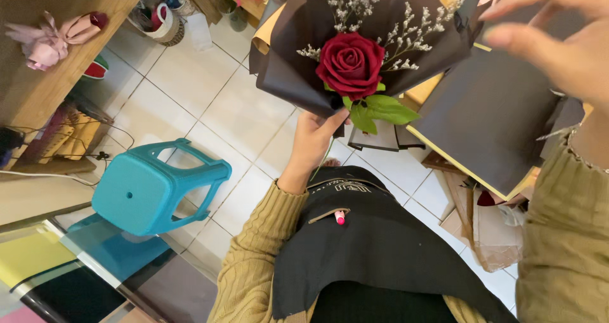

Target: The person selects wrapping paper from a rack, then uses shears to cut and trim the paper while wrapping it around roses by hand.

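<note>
My left hand [313, 142] grips the base of a small bouquet [355, 50]: one red rose [349, 63] with green leaves and sprigs of small white dried flowers, wrapped in black paper with a tan lining. My right hand [558, 40] is raised at the upper right, blurred, its fingers pinching the edge of the black wrapping paper. A stack of black paper sheets [488, 120] lies below that hand. I wear an olive knitted sweater and a black apron with a pink-capped pen in its pocket.
A teal plastic stool [152, 190] stands on the white tiled floor at the left. A wooden table [57, 50] at the upper left carries a pink ribbon bow. Coloured paper sheets lie at the bottom left. A basket sits at the top.
</note>
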